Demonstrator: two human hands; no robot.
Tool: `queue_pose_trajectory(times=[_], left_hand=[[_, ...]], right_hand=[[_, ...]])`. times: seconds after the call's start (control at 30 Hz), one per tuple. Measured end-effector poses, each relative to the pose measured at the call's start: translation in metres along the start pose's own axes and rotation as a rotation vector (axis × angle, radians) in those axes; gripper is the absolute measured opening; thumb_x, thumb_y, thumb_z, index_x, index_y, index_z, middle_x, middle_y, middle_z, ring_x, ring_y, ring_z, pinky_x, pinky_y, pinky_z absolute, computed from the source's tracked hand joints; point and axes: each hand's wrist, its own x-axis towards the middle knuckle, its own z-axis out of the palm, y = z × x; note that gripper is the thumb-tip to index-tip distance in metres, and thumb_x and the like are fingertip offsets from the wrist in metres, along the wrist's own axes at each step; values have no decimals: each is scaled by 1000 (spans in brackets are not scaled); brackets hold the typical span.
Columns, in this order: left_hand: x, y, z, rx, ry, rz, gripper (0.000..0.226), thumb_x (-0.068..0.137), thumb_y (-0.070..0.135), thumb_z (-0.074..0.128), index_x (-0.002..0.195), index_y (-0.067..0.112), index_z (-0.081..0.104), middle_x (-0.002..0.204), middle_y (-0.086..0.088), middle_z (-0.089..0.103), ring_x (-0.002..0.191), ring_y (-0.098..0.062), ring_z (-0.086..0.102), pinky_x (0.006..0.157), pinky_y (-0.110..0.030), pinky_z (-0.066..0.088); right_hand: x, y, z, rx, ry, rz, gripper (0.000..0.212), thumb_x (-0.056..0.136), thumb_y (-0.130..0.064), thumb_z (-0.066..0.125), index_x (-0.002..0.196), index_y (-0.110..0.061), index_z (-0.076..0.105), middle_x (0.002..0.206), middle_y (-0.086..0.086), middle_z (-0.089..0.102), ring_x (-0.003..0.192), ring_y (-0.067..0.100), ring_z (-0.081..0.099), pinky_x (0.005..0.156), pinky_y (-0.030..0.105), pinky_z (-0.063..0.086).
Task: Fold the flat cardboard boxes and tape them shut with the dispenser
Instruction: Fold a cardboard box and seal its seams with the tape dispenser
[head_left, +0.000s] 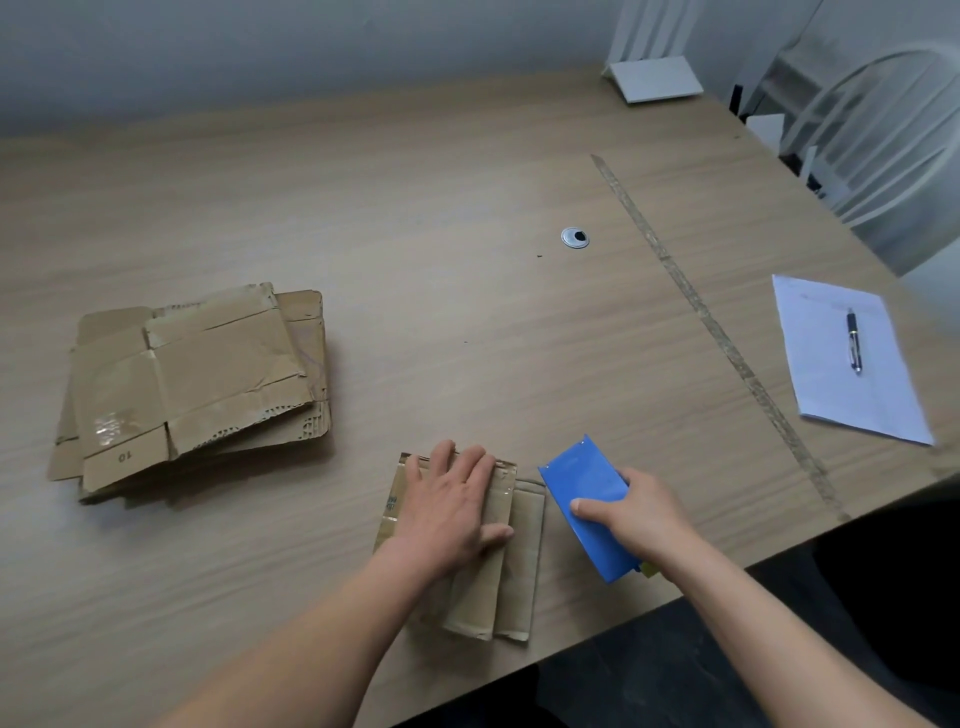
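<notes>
A small cardboard box lies near the table's front edge, its flaps pointing toward me. My left hand rests flat on top of it with the fingers spread and straight. Just right of the box, my right hand grips a blue tape dispenser, whose far end tilts up and away from me. A stack of flat cardboard boxes sits on the left side of the table, apart from both hands.
A sheet of paper with a pen lies at the right. A tape strip runs diagonally across the wooden table. A cable grommet sits mid-table; a white chair stands far right.
</notes>
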Motion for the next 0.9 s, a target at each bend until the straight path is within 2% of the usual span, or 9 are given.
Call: queue_pose_trajectory(times=[0.27,0.37,0.47,0.5,0.57,0.63,0.73,0.83,0.9], left_hand=[[14,-3,-4,-61,-181,-65,111,76,82,50,157,24,0,159,4,19,151,-32,-10,114,-61,13],[18,1,-11,-63,-191,-91,123,74,79,56,156,17,-10,161,-1,20,150,-35,-12,113,-64,12],[9,0,-14,-150,-91,-140,132,71,79,61,155,12,-15,166,-2,0,150,-34,-16,116,-61,8],[2,-3,-11,-220,23,-157,130,71,76,63,156,12,-11,166,-3,-2,151,-32,-13,117,-58,9],[-15,-13,1,-444,375,-162,108,76,56,75,155,7,20,161,-9,25,149,-31,18,117,-47,22],[-31,-18,7,-826,571,-265,61,85,27,77,136,5,55,130,-10,62,118,-23,58,106,-37,44],[-42,-9,-15,-1663,272,-568,24,100,23,57,110,4,67,101,-10,70,80,-18,67,73,-33,54],[-47,-8,-34,-2061,-174,-575,46,105,44,37,116,7,60,107,-12,70,86,-25,70,76,-35,52],[-53,-12,-37,-2169,-321,-489,52,103,51,33,119,10,60,108,-11,70,87,-26,71,82,-37,51]], right_hand=[[-5,-5,-9,9,26,-14,32,75,-41,80,101,-30,64,94,-6,71,81,18,70,74,41,62],[-12,-13,-15,1,44,-29,32,72,-43,79,99,-33,63,92,-9,72,80,17,71,73,41,62],[-20,-22,-23,-1,38,-83,30,73,-41,79,99,-36,63,94,-9,72,82,18,70,70,41,61],[-24,-25,-25,3,23,-106,29,74,-40,79,98,-37,63,95,-8,71,84,18,70,68,40,60],[-32,-30,-29,5,-38,-151,31,75,-38,81,98,-42,61,98,-8,70,86,19,69,63,38,56],[-37,-34,-30,9,-117,-199,37,73,-37,84,104,-40,65,98,-8,72,88,18,69,67,42,57],[-49,-50,-29,-4,-264,-280,37,67,-38,85,101,-34,70,89,-9,74,78,8,70,71,33,52],[-57,-69,-22,-41,-390,-328,44,59,-42,80,100,-31,71,86,-12,75,75,6,69,74,28,51],[-60,-80,-18,-61,-468,-354,50,56,-44,82,102,-28,72,87,-11,75,77,6,69,75,28,52]])
